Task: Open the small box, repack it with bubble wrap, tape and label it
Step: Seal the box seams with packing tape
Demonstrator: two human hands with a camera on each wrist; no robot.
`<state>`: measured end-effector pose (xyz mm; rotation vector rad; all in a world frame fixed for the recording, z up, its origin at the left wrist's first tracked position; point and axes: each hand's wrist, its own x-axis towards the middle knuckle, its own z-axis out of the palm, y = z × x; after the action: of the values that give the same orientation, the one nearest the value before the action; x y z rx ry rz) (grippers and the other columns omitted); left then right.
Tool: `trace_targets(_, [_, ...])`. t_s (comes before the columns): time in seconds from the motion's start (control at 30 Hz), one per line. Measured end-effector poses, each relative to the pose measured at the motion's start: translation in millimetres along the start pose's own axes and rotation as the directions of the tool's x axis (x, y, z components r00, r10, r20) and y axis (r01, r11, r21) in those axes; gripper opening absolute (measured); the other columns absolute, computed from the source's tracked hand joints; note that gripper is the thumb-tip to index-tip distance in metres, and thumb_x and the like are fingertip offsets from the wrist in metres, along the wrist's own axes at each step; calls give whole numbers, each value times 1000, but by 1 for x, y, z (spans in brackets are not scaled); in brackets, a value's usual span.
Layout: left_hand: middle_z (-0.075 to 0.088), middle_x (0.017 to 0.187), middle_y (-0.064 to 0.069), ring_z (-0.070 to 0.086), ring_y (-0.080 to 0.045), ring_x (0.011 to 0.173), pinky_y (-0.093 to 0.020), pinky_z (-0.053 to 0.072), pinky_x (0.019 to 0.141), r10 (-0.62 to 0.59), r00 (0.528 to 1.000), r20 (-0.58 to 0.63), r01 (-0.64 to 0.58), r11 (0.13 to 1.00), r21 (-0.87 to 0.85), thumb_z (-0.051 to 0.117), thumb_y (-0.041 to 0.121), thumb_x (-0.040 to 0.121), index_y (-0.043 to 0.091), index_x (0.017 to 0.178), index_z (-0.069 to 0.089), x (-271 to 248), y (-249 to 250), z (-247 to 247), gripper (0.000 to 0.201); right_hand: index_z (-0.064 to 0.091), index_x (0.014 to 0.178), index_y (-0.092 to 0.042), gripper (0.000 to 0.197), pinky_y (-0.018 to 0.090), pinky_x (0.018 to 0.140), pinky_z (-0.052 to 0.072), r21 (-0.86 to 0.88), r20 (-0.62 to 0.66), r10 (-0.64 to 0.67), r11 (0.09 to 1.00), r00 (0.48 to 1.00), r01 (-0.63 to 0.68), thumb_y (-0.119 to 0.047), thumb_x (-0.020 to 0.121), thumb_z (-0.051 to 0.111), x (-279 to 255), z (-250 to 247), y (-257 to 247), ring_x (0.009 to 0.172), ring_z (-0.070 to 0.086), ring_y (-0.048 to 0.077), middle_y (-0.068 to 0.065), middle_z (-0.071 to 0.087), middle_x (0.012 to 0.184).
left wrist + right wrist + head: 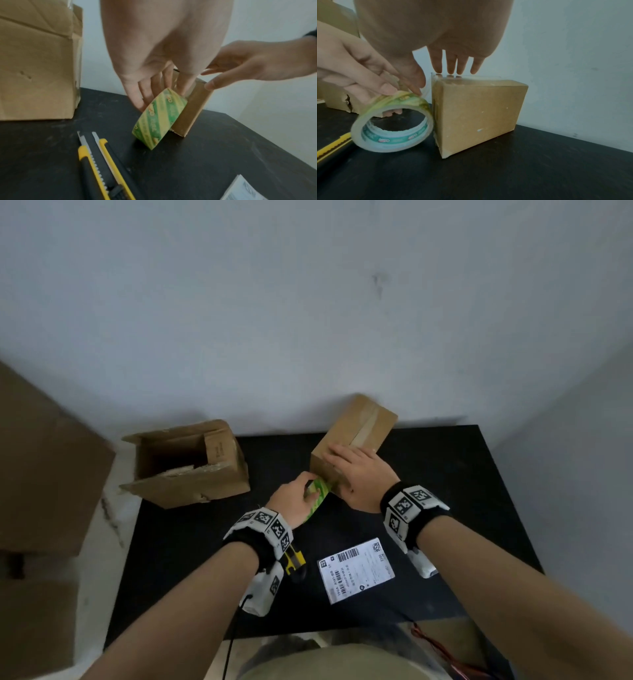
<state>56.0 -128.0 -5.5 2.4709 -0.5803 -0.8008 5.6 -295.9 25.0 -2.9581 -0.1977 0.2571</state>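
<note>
On a black tabletop (479,474), the left hand (291,501) pinches a green-and-yellow tape roll (159,119) against the small box (477,115). The right hand (356,477) lies flat, fingers spread, on the box's taped top. A barcoded shipping label (356,570) lies nearby, its print too small to read.

The print on the shipping label (356,570) near the desk's (479,491) front edge is too small to read. The left wrist (263,529) covers most of the utility knife (295,564). The right hand (356,477) hides the small box's (352,436) near top edge. The open carton's (186,463) interior is too dark to tell.
</note>
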Motion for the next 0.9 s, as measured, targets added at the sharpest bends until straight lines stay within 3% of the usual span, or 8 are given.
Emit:
trace_targets(0.13, [53, 122, -6, 55, -25, 109, -41, 48, 87, 103, 995, -2, -99, 960, 262, 45, 24, 94, 22, 130, 43, -13, -9, -11, 36, 40, 140, -16, 51, 35, 112, 24, 35, -75, 65, 997, 995, -63, -23, 90, 48, -10, 0, -24, 134, 37, 22, 5, 37, 147])
trace_targets(0.33, [51, 119, -5, 50, -24, 111, -38, 47, 79, 199, 980, 1, -173, 849, 499, 43, 22, 94, 17, 121, 48, -46, -42, -23, 28, 50, 131, -11, 41, 36, 108, 33, 55, -115, 157, 987, 981, -152, -18, 90, 50, -30, 20, -75, 129, 42, 24, 7, 44, 141])
trace_targets(0.57, [50, 121, -4, 48, -22, 114, -37, 46, 84, 218, 974, 66, -219, 817, 534, 42, 25, 95, 17, 122, 49, -82, -93, -14, 28, 53, 126, -12, 36, 33, 95, 38, 87, -28, 236, 969, 971, -232, -16, 91, 45, -41, 62, -133, 116, 49, 24, 5, 51, 127])
trace_targets(0.9, [54, 116, -3, 52, -20, 107, -34, 48, 84, 229, 967, 114, -255, 825, 504, 41, 28, 96, 19, 120, 48, -107, -136, 15, 26, 52, 126, -11, 33, 35, 95, 43, 164, 112, 316, 929, 942, -331, -22, 95, 45, -42, 110, -165, 114, 50, 24, 7, 49, 128])
